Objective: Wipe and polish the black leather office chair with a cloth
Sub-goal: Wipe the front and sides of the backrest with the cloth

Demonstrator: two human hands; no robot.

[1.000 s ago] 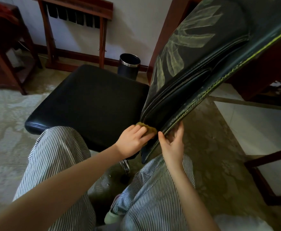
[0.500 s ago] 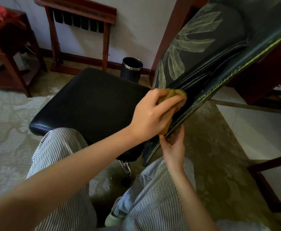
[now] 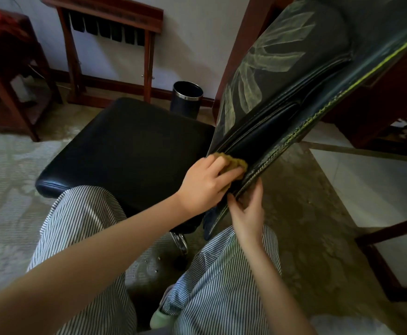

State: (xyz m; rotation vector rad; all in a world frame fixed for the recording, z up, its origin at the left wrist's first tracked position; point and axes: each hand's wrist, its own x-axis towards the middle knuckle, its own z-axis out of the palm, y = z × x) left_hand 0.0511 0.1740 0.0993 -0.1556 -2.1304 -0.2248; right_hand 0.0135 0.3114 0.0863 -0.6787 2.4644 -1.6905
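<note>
No text, label, brand, number or sign can be read anywhere in the view. The only marking is a pale green leaf print on the dark fabric cover (image 3: 282, 56) over the backrest of the black leather office chair (image 3: 130, 151), and it carries no letters.

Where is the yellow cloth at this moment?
Head view, centre-right: the cloth is under the left hand, pressed on the lower backrest, right of the seat and just above the right hand gripping the backrest's edge.
</note>
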